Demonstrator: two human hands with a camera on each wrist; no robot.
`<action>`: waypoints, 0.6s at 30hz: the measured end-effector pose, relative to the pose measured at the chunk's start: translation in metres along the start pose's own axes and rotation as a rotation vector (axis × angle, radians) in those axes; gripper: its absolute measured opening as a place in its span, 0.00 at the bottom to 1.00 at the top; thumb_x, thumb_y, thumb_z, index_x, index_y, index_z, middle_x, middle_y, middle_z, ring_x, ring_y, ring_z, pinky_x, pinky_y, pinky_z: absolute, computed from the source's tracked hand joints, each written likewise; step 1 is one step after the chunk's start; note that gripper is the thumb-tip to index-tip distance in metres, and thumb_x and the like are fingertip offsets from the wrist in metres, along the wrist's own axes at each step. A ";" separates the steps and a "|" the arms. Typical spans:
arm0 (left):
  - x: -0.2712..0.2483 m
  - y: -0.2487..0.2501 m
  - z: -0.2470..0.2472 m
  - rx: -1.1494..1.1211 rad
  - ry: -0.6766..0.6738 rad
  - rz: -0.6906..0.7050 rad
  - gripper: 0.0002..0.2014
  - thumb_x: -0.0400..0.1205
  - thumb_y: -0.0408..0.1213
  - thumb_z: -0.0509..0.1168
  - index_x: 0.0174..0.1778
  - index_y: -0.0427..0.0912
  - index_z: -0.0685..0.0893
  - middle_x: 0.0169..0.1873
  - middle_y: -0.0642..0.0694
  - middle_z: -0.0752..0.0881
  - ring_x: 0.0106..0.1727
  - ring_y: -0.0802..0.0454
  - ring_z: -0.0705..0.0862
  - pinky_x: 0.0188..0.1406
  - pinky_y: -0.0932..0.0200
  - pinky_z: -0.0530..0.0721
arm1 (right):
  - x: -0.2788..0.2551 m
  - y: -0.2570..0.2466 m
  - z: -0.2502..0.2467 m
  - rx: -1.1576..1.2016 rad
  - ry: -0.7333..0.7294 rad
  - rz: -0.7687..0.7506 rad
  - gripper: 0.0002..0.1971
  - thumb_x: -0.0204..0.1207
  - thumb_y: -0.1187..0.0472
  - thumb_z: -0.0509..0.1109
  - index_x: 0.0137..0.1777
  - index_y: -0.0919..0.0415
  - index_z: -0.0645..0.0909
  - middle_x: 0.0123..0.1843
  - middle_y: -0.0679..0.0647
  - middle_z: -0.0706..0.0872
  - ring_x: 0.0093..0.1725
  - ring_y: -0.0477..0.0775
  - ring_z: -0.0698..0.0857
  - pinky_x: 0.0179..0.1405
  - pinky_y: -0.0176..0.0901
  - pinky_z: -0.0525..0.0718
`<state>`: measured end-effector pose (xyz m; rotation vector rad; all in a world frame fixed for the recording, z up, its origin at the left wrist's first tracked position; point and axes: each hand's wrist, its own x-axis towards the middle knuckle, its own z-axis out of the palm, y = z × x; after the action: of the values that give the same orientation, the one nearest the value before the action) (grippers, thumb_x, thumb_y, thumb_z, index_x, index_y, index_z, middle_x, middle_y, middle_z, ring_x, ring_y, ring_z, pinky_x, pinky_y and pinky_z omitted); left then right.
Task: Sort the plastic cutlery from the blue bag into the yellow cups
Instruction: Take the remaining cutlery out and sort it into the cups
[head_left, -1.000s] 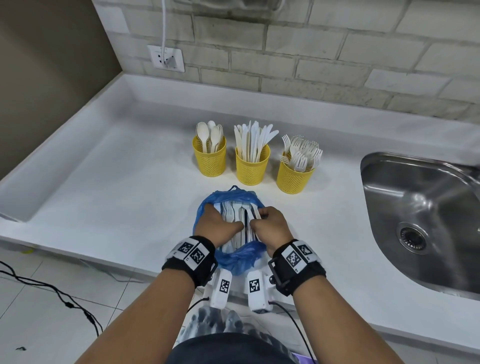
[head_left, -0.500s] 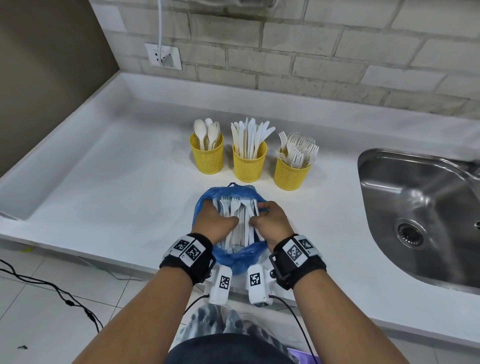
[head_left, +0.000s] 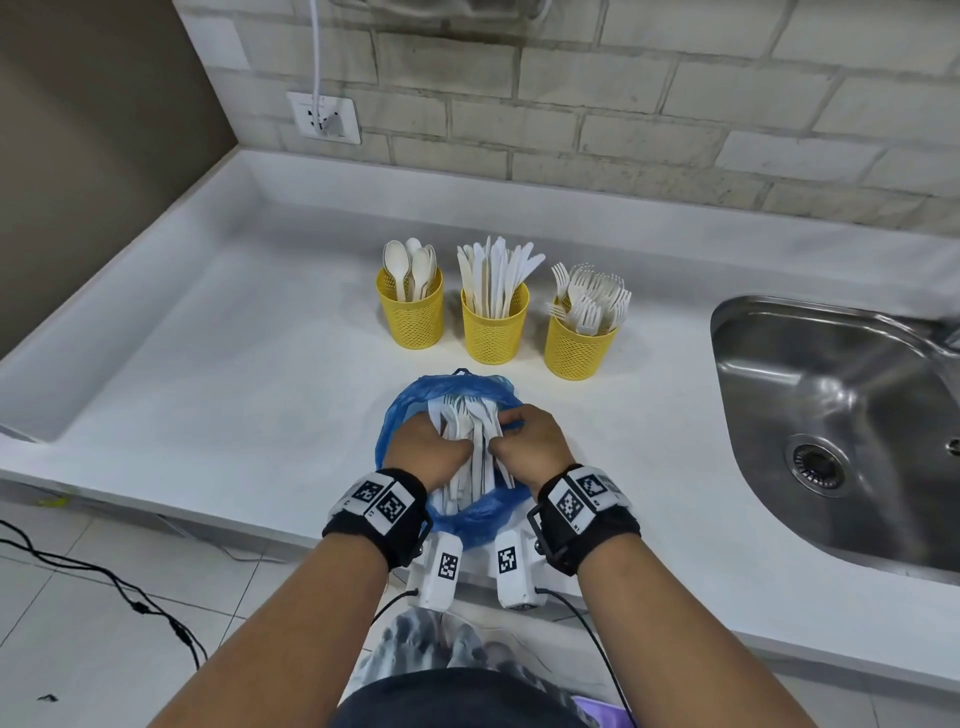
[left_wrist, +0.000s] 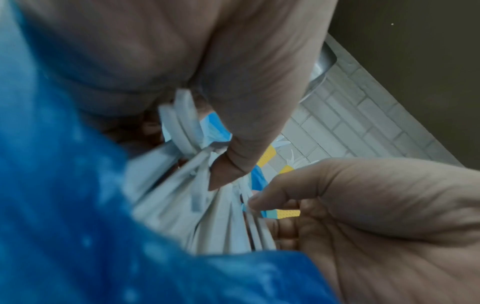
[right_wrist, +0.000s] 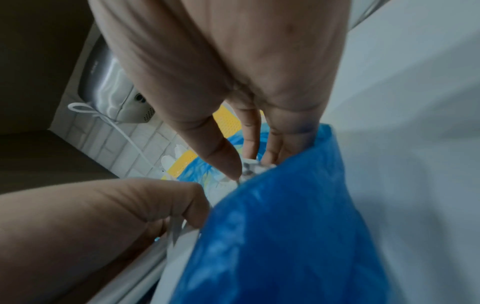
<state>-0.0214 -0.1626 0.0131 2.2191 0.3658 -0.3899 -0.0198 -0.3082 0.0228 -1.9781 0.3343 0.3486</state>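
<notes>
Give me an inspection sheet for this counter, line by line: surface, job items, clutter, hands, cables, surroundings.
Surface: white counter, bare where visible.
Job's things: blue bag at the front edge, open, white cutlery inside; three yellow cups behind it: spoons, knives, forks.
Clutter: nothing seen.
Hands: left hand and right hand both in the bag, fingers gripping cutlery.
Cables: white cord into the wall socket; black cable on the floor.
Surroundings: steel sink to the right, brick wall behind.

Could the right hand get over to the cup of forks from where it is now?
Probably yes. The right hand is in the blue bag, and only bare counter lies between it and the cup of forks.
</notes>
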 end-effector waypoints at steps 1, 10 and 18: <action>0.000 0.000 0.001 0.015 -0.004 0.001 0.06 0.77 0.37 0.72 0.48 0.43 0.89 0.40 0.49 0.90 0.45 0.49 0.88 0.35 0.61 0.78 | 0.001 0.001 0.001 -0.030 -0.014 -0.005 0.12 0.69 0.71 0.73 0.39 0.51 0.81 0.44 0.52 0.88 0.55 0.63 0.89 0.62 0.57 0.87; -0.001 0.004 0.004 0.089 0.044 -0.034 0.23 0.75 0.38 0.75 0.65 0.39 0.79 0.55 0.45 0.87 0.59 0.44 0.86 0.49 0.57 0.79 | 0.000 0.004 0.001 -0.149 0.019 -0.033 0.07 0.71 0.69 0.74 0.40 0.55 0.83 0.48 0.59 0.92 0.52 0.61 0.89 0.50 0.43 0.83; -0.001 0.002 -0.001 -0.045 0.044 -0.066 0.15 0.76 0.38 0.71 0.57 0.38 0.81 0.51 0.48 0.87 0.54 0.48 0.86 0.51 0.57 0.80 | 0.001 0.007 0.003 -0.138 0.023 -0.067 0.08 0.71 0.66 0.75 0.48 0.54 0.87 0.48 0.55 0.93 0.51 0.58 0.90 0.54 0.43 0.84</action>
<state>-0.0212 -0.1635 0.0153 2.1782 0.4686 -0.3650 -0.0222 -0.3089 0.0155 -2.1242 0.2644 0.3135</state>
